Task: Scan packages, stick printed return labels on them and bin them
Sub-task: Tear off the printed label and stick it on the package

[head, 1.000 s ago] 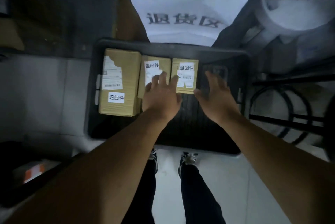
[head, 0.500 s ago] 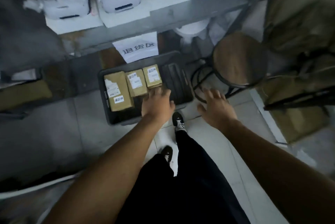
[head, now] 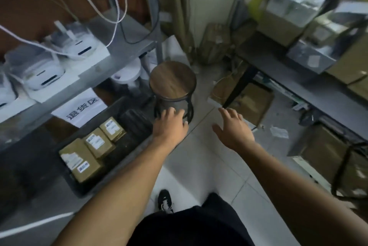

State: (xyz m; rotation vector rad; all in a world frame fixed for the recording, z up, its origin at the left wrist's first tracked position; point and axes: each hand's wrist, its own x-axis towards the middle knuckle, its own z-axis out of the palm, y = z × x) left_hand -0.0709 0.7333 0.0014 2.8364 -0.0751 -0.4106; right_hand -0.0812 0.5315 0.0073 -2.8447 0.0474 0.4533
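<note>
A black bin (head: 111, 181) on the floor at lower left holds three labelled cardboard packages: a large one (head: 79, 161), a middle one (head: 98, 142) and a small one (head: 112, 128). My left hand (head: 170, 125) hovers with relaxed fingers to the right of the bin, in front of a stool, and holds nothing. My right hand (head: 233, 128) is spread over the floor tiles, also with nothing in it. White label printers (head: 42, 71) stand on the grey shelf above the bin.
A round wooden stool (head: 172, 81) stands just beyond my left hand. A white sign (head: 79, 109) hangs under the shelf. Cardboard boxes (head: 251, 102) lie beneath a dark table (head: 294, 84) at right, with more boxes on top. My legs and shoe (head: 164, 202) are below.
Both hands have pulled back from the packages in the bin. The view has risen and swung right, so the bin now lies at lower left and the stool and table show.
</note>
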